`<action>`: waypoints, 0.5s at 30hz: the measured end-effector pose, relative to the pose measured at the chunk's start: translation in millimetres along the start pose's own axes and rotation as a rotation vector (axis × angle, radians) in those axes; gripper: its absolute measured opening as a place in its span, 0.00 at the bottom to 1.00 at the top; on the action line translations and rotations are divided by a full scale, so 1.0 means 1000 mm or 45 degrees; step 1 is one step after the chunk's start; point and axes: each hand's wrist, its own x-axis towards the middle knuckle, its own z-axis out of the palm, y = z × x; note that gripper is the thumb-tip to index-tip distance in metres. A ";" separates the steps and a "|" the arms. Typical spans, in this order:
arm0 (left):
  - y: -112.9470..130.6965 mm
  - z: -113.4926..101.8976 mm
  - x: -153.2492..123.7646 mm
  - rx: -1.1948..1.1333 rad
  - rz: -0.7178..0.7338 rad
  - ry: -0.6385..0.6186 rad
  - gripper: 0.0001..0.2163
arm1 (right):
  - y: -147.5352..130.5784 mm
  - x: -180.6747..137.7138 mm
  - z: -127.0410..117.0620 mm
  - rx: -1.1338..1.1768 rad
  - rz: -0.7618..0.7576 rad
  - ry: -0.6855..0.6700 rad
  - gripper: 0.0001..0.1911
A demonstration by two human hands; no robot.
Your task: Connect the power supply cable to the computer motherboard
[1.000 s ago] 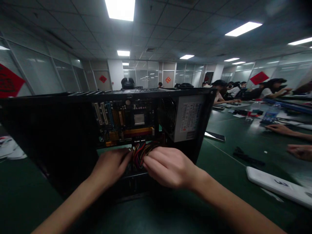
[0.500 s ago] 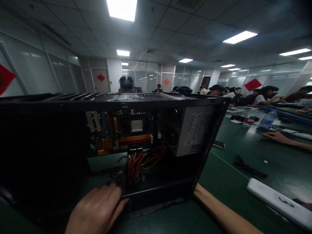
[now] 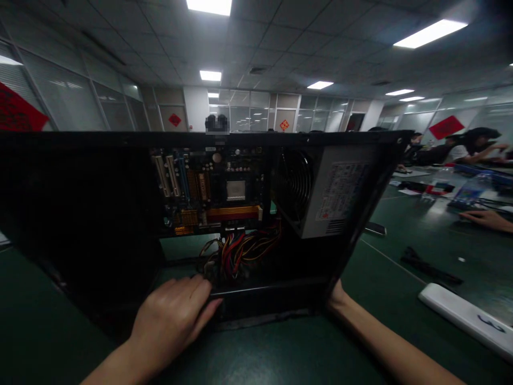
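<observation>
- Computer case (image 3: 260, 299), one in number, stands at or just over the green desk (image 3: 280, 353) directly in front of us; whether its base rests fully there we cannot tell.
- Its uncovered side faces us, and its long axis runs left to right across our view, with the top rim nearly level.
- The end with the power supply (image 3: 347, 190) points to our right; the dark, bare end points left and reaches the edge of our view.
- Our left hand (image 3: 176, 310) grips the lower rim near its middle, fingers curled over the edge and thumb below, on the near side.
- Our right hand (image 3: 337, 294) is at the case's right edge, mostly hidden behind it; we cannot tell how its fingers are set.
- Inside we count one motherboard (image 3: 218, 174), carrying two white slots (image 3: 166, 176) and one square metal chip (image 3: 236, 190).
- Also inside, we see one round fan grille (image 3: 298, 182) on the power supply and one multicoloured cable bundle (image 3: 236, 251) hanging below the board, just above the lower rim.
- To the right on the desk lie one phone-like slab (image 3: 375, 229), one black strip (image 3: 430, 266) and one white bar (image 3: 468, 315) marked 3.
- Farther back we count two bottles (image 3: 475, 188), with one co-worker's hand (image 3: 487, 218) near them.
</observation>
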 end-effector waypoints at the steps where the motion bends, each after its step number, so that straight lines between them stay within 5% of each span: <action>1: 0.000 0.000 0.000 0.001 -0.010 -0.008 0.17 | 0.000 -0.001 0.001 -0.025 -0.012 -0.030 0.27; 12: -0.004 0.007 -0.009 -0.035 -0.127 -0.046 0.18 | -0.007 0.003 0.020 -0.032 0.026 -0.268 0.37; 15: -0.011 0.015 -0.020 -0.098 -0.228 -0.093 0.15 | -0.008 0.006 0.026 -0.293 -0.092 -0.436 0.41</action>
